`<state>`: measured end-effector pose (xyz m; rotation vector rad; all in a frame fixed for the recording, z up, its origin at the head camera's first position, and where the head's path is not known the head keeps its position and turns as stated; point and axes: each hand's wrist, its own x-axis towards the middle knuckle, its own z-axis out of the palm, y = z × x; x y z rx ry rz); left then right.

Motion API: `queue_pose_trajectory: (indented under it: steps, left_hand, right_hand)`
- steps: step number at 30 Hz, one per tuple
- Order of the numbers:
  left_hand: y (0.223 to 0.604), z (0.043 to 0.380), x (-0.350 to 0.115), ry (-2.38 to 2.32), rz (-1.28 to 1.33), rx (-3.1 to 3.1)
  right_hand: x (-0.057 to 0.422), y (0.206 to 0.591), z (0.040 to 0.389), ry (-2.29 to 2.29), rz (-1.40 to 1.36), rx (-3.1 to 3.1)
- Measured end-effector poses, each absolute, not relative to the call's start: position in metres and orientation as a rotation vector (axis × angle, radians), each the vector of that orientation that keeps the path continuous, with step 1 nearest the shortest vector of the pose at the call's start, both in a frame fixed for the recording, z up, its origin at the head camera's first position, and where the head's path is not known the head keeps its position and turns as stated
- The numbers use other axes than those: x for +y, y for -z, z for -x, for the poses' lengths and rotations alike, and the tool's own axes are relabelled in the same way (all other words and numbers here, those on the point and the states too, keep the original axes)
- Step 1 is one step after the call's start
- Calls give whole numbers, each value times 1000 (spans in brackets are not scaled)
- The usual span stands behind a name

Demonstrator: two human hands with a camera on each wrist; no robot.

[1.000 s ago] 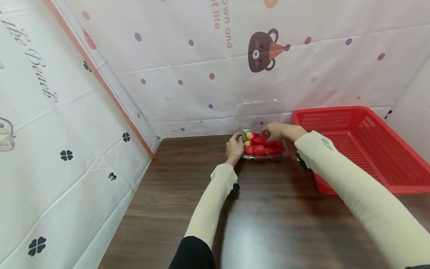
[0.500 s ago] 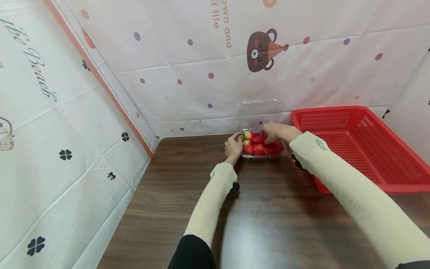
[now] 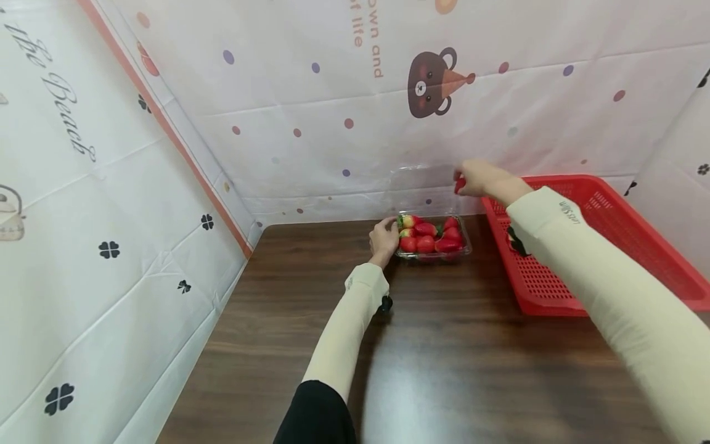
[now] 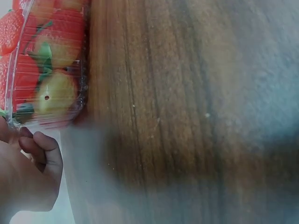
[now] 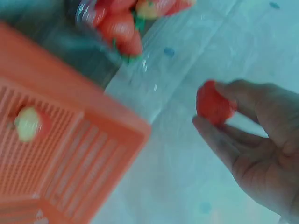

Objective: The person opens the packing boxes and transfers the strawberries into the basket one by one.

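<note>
My right hand (image 3: 481, 179) pinches a red strawberry (image 5: 212, 103) between thumb and fingers, raised above the near corner between punnet and basket. A clear plastic punnet (image 3: 468, 245) stands at the back of the table, holding several strawberries (image 3: 426, 244), some with pale tops and green leaves. Its transparent lid (image 3: 421, 185) stands up against the wall sheet behind. At the punnet's left side my left hand (image 3: 383, 239) holds the edge with curled fingers; the left wrist view shows these fingers (image 4: 44, 147) at the punnet's corner, their tips partly hidden.
A red perforated basket (image 3: 546, 305) stands right of the punnet. One strawberry (image 5: 32, 124) with a pale top lies inside it. Printed white sheets (image 3: 310, 160) close off the back and left of the brown wooden table (image 3: 288, 320).
The right hand has come up out of the punnet with a strawberry and moved right, towards the basket. A gap now shows among the berries there. The left hand has stayed put.
</note>
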<state>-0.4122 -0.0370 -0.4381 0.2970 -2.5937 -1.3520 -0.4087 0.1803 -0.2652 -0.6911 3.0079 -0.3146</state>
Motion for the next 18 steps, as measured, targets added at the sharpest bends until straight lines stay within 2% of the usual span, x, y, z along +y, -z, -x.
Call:
queue_pose_trajectory:
  steps: [10,18]
  left_hand:
    - [436,405,-55,1234,-218,-2689]
    - [434,410,-61,1110,-193,-2797]
  right_hand:
    - [233,243,409,339,314,3132]
    - [279,253,394,433,199,3079]
